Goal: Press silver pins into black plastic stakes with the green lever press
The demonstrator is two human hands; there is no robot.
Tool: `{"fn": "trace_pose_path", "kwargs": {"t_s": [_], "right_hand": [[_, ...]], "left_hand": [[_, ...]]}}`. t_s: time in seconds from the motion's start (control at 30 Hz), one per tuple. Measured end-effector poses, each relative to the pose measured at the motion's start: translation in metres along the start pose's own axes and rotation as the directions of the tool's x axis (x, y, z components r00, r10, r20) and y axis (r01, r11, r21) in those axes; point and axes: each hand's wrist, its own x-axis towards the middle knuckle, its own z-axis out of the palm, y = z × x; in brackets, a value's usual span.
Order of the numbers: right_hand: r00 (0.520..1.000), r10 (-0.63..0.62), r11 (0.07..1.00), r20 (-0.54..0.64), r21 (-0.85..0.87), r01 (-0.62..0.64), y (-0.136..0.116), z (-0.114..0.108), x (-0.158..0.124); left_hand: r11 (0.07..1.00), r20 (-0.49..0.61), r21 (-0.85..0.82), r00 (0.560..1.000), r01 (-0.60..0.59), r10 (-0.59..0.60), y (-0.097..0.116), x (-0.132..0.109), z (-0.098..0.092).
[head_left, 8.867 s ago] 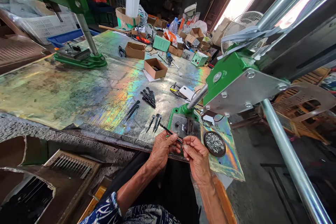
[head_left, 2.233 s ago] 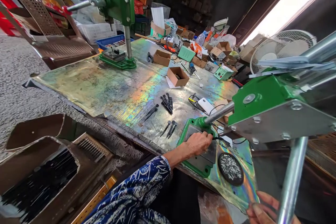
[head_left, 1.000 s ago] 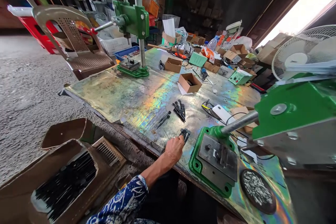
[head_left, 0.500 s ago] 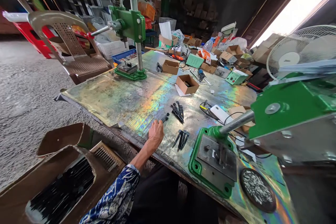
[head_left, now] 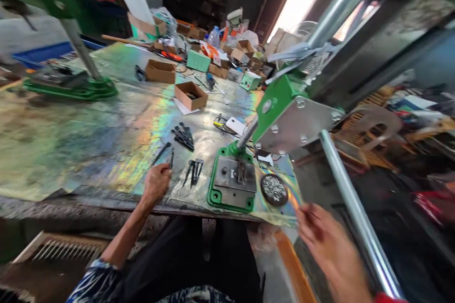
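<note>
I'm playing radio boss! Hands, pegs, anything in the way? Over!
Left hand at black peg, grip unclear. Right hand blurred, by table corner. Green press between hands.

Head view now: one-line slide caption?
Left hand at a slim black part, right hand blurred, green press base between them.

One black stake point(head_left: 172, 158) now in the left hand point(head_left: 157, 183), right hand point(head_left: 325, 239) back in view

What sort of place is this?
Probably a small workshop: a green press stands on a worn table, a dish of small metal bits lies beside it, and black pegs are laid out in groups.
</note>
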Motion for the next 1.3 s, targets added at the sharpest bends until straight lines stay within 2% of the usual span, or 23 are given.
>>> {"fn": "trace_pose_path", "kwargs": {"t_s": [0.07,0.23,0.37,0.6,0.77,0.9,1.07,1.3], "right_hand": [[0.999,-0.052,0.997,-0.012,-0.06,0.051,0.025,0.008,0.026],[0.992,-0.094,0.948,-0.082,-0.313,0.064,0.092,0.01,0.08],[0.986,-0.152,0.828,-0.073,-0.553,0.087,0.118,0.008,0.1],[0.977,-0.201,0.594,0.068,-0.784,0.177,0.129,0.007,0.112],[0.964,-0.223,0.454,0.147,-0.859,0.236,0.129,0.007,0.117],[0.953,-0.231,0.381,0.197,-0.883,0.275,0.129,0.008,0.117],[0.942,-0.249,0.378,0.225,-0.873,0.308,0.13,0.006,0.118],[0.939,-0.293,0.514,0.179,-0.799,0.312,0.136,-0.001,0.12]], "left_hand": [[0.996,0.048,-0.084,0.999,0.007,-0.003,0.005,-0.006,0.002],[0.964,0.11,-0.265,0.994,0.011,0.019,0.021,-0.026,0.003],[0.95,0.182,-0.312,0.982,0.019,0.04,0.023,-0.035,0.002],[0.947,0.246,-0.308,0.969,0.09,-0.012,0.026,-0.046,0.008],[0.939,0.263,-0.318,0.964,0.129,-0.043,0.027,-0.054,0.016],[0.94,0.298,-0.311,0.953,0.142,-0.046,0.025,-0.056,0.019],[0.942,0.307,-0.308,0.951,0.135,-0.036,0.025,-0.06,0.022],[0.925,0.314,-0.347,0.949,0.158,-0.044,0.029,-0.064,0.024]]}}
